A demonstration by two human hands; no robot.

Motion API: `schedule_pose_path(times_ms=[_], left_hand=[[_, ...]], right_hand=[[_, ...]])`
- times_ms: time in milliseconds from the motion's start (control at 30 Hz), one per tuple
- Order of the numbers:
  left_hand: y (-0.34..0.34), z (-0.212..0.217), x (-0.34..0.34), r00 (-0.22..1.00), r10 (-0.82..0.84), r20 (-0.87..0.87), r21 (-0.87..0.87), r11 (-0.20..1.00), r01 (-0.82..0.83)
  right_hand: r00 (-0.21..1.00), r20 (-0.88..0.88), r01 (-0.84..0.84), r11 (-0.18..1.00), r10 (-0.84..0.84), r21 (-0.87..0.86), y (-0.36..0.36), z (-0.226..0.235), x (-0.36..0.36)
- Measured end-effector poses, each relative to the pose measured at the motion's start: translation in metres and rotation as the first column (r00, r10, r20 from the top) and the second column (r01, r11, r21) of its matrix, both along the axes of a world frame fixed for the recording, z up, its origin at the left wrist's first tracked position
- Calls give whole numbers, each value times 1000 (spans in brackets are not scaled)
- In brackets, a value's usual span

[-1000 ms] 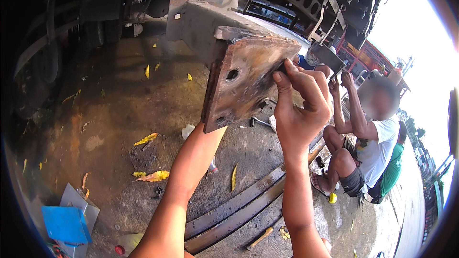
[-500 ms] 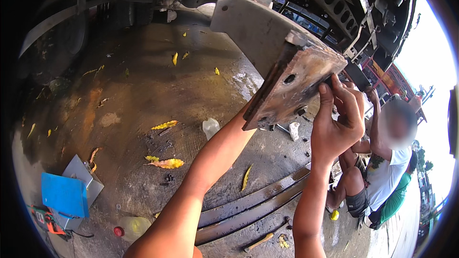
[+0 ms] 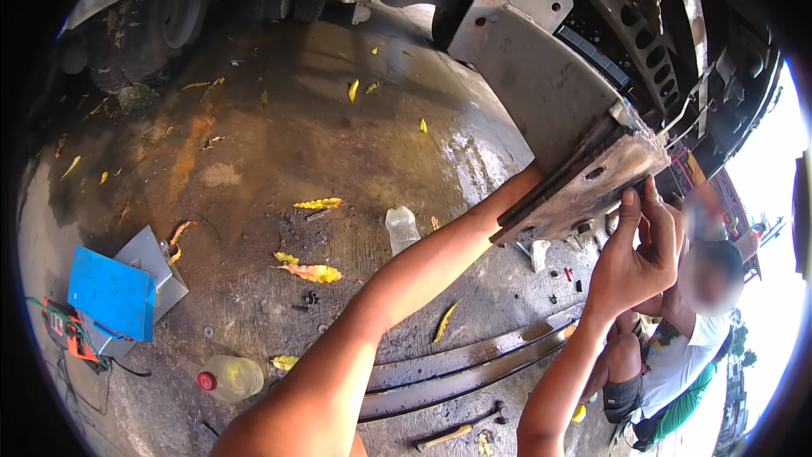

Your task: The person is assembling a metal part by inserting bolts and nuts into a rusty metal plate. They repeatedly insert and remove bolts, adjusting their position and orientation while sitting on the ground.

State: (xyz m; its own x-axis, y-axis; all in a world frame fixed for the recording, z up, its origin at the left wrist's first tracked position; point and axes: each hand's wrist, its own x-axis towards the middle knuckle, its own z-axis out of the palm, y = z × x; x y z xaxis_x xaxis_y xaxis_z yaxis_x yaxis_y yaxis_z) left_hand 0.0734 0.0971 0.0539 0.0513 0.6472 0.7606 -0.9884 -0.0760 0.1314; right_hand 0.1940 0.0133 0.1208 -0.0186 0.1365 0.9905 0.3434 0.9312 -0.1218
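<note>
A heavy steel bracket (image 3: 541,76) hangs from the vehicle's underside (image 3: 643,42), at the upper right. Its lower end carries a rusty, thick plate (image 3: 584,182) with several holes. My left forearm (image 3: 431,258) reaches up behind this plate, which hides the left hand and its fingers. On the plate's near face, my right hand (image 3: 639,241) is closed, with thumb and fingertips pinched at a dark spot near the right edge. Whatever sits between those fingertips is too dark and covered to name. A dark bolt end or nut (image 3: 584,227) shows by the plate's lower edge.
Two people crouch at the right, one in a white shirt (image 3: 677,364). Long curved steel leaves (image 3: 465,372) and a hammer (image 3: 457,433) lie below. Plastic bottles (image 3: 233,379), a blue case (image 3: 112,294), an orange-and-black tool (image 3: 68,330) and yellow leaves are on the wet floor.
My view has shifted, so the bracket and both arms appear farther right and slightly lower. The right hand keeps its pinch at the plate, and the left stays behind it.
</note>
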Motion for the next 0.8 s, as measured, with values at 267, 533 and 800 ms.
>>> schedule_pose_path(times_ms=[267,533,800], left_hand=[[9,8,21,999,-35,1,8,999,35],[8,3,30,997,-71,20,18,997,71],[6,-10,5,992,-92,84,-10,996,93]], right_hand=[[1000,-12,16,1000,-16,-24,1,-3,1],[999,39,32,999,-32,5,-4,-2,7],[1000,21,10,1000,-10,19,0,1,7]])
